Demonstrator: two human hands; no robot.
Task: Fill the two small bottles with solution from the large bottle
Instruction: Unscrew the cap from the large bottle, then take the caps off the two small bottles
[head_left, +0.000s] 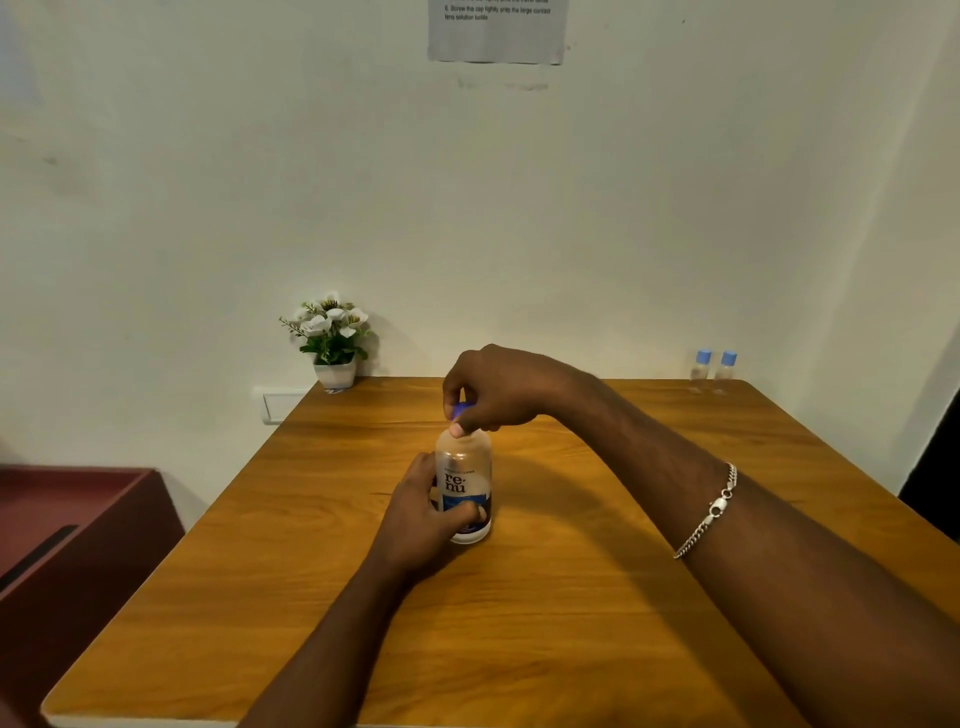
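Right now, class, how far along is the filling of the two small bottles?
Done: nothing visible yet. In hand: the left hand holds the large bottle on the table while the right hand pinches its blue cap. Left: both small bottles stand capped at the far right corner, so uncapping, pouring and recapping remain.

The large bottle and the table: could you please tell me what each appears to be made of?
The large bottle: probably plastic, cloudy translucent body with a glossy printed label; its blue cap looks like opaque plastic. The table: wood or wood-look laminate, smooth with a soft sheen; grain lines show, but which one is unclear.
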